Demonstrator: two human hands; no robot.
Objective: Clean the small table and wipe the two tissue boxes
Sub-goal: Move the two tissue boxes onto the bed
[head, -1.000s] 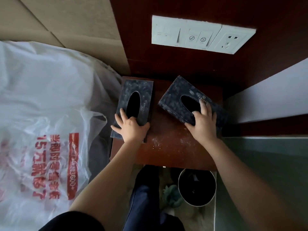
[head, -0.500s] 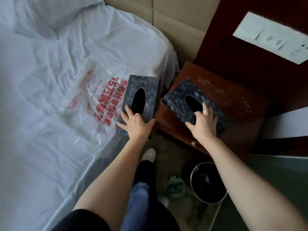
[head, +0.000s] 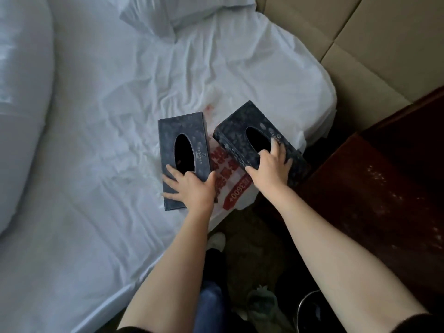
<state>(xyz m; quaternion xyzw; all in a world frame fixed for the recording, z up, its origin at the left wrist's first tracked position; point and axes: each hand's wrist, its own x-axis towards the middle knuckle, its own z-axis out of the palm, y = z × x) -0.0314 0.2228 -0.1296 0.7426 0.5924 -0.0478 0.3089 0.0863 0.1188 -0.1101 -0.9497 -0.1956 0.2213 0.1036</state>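
Observation:
Two dark patterned tissue boxes with oval openings are over the white bed. My left hand (head: 191,188) grips the near end of the left tissue box (head: 179,131), which lies flat on the bed's plastic cover. My right hand (head: 270,168) grips the near end of the right tissue box (head: 236,131), which is tilted above the bed's corner; I cannot tell if it touches the bed. The small dark red table (head: 374,200) stands at the right, its top speckled with dust and bare of boxes.
A white plastic bag with red print (head: 234,188) lies under the boxes on the bed (head: 96,140). A pillow (head: 168,13) is at the top. A padded beige wall panel (head: 348,44) is behind. On the floor are a round black bin (head: 310,311) and a green cloth (head: 260,306).
Both hands carried the tissue boxes left, off the small table and over the bed. The view swung left, so the table and wall sockets slid to the right and out of frame.

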